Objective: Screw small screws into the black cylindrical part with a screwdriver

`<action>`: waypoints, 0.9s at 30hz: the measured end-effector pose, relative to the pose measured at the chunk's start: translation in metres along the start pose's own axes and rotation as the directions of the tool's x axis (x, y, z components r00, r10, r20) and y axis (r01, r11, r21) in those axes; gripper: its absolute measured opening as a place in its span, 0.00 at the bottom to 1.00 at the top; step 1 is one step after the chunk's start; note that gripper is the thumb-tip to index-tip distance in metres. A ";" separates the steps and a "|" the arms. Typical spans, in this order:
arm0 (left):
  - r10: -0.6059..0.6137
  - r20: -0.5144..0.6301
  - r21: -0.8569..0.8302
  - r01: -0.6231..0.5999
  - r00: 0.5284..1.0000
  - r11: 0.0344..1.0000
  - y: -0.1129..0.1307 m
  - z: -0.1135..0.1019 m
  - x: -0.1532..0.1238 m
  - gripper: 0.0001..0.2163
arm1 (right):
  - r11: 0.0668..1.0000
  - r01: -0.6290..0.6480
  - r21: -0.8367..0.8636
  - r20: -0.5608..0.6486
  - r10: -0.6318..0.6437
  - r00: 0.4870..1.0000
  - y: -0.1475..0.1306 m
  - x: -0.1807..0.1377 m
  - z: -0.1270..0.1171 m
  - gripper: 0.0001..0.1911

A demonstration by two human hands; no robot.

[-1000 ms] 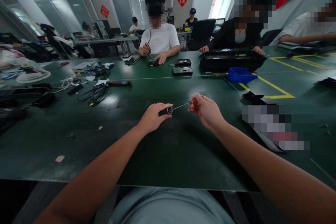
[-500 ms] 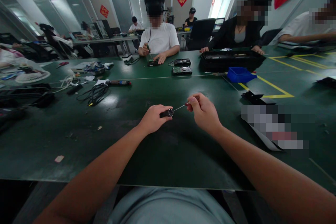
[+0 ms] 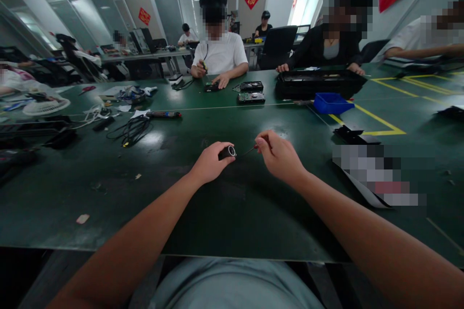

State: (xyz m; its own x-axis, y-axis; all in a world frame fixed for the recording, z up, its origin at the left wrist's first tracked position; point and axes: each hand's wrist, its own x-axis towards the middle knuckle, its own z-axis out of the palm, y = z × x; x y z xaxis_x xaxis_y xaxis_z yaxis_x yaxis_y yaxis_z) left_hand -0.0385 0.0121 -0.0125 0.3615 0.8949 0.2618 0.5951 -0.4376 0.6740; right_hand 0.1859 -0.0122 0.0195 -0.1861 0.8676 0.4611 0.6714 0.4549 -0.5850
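— So, where is the little black tube (image 3: 226, 152)?

— It is in the left hand (image 3: 210, 161), with the fingers curled tight around it, just above the green desk (image 3: 224, 212).

— And the right hand (image 3: 279, 157)?

— It is just beside the tube. It pinches a thin metal rod (image 3: 249, 150). The rod's tip points at the tube's open end, very close. I cannot tell if it goes in.

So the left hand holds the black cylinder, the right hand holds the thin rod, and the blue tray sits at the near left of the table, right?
Not quite. The head view shows the blue tray at the far right of the table. The left hand does hold the black cylinder, the right hand the thin rod.
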 end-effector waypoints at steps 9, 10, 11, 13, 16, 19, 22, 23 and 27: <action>-0.200 -0.003 -0.357 0.186 0.980 0.916 0.000 -0.017 0.013 0.15 | 1.000 -0.015 0.015 0.005 0.015 1.000 -0.002 0.000 -0.004 0.12; -0.194 0.019 -0.336 0.189 0.981 0.923 0.002 -0.019 0.014 0.16 | 1.000 -0.008 0.017 0.005 0.008 1.000 -0.002 0.000 -0.004 0.12; -0.185 0.042 -0.305 0.189 0.982 0.933 0.004 -0.020 0.015 0.16 | 1.000 0.000 0.020 0.003 0.000 1.000 -0.002 0.000 -0.003 0.12; -0.166 0.093 -0.226 0.183 0.982 0.957 0.008 -0.020 0.017 0.16 | 1.000 0.016 0.026 -0.005 -0.016 1.000 -0.002 0.000 -0.003 0.12; -0.125 0.159 -0.063 0.137 0.979 0.989 0.011 -0.018 0.020 0.14 | 0.999 0.021 0.033 -0.014 -0.020 1.000 -0.002 0.000 -0.003 0.11; -0.071 0.217 0.164 0.035 0.973 0.986 0.012 -0.013 0.024 0.12 | 0.999 0.019 0.038 -0.008 -0.018 1.000 -0.002 0.000 -0.004 0.10; -0.100 0.295 0.370 -0.018 0.950 0.929 0.010 -0.008 0.027 0.16 | 0.999 0.025 0.029 0.002 -0.025 1.000 -0.003 0.000 -0.004 0.10; -0.112 0.319 0.416 -0.033 0.941 0.909 0.010 -0.007 0.028 0.17 | 0.999 0.026 0.024 0.004 -0.026 1.000 -0.003 0.000 -0.004 0.11; -0.097 0.377 0.464 -0.097 0.921 0.880 0.008 -0.003 0.031 0.14 | 0.999 0.027 0.017 0.009 -0.027 1.000 -0.003 0.000 -0.004 0.11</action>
State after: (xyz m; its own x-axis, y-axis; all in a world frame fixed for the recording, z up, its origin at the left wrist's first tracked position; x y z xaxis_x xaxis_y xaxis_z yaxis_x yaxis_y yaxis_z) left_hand -0.0246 0.0368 0.0031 0.5457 0.8338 -0.0842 0.8220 -0.5130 0.2472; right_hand 0.1868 -0.0148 0.0239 -0.2112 0.8567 0.4707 0.6536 0.4818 -0.5837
